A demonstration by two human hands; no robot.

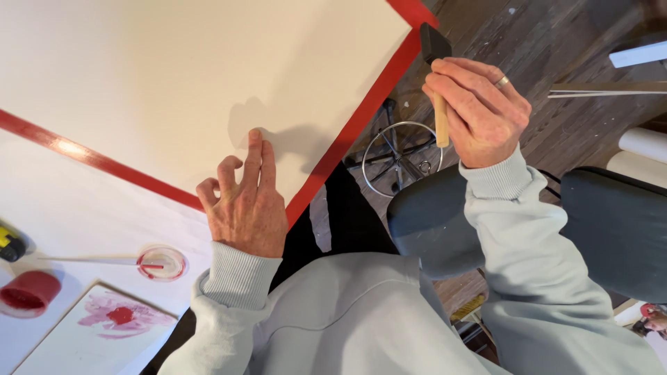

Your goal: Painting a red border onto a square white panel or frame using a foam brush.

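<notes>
Your left hand [246, 201] rests on the white canvas [187, 76], fingers [256, 156] spread and loosely curled, gripping nothing, just inside the red painted border [347, 125] at the canvas's lower corner. Your right hand [479, 114] is off the canvas, beyond that corner and over the floor [556, 48], its fingers closed around the wooden handle of a foam brush [436, 76]; the dark brush head sits just past the red border. The canvas lies on a white surface [69, 201]. On that surface, below the canvas, stand a small clear dish with red paint [163, 264], a red cup [29, 292] and a sheet with red smears [111, 326]. The floor is dark wood; a grey chair [611, 222] and a metal stool ring [399, 156] stand beyond the canvas corner.
</notes>
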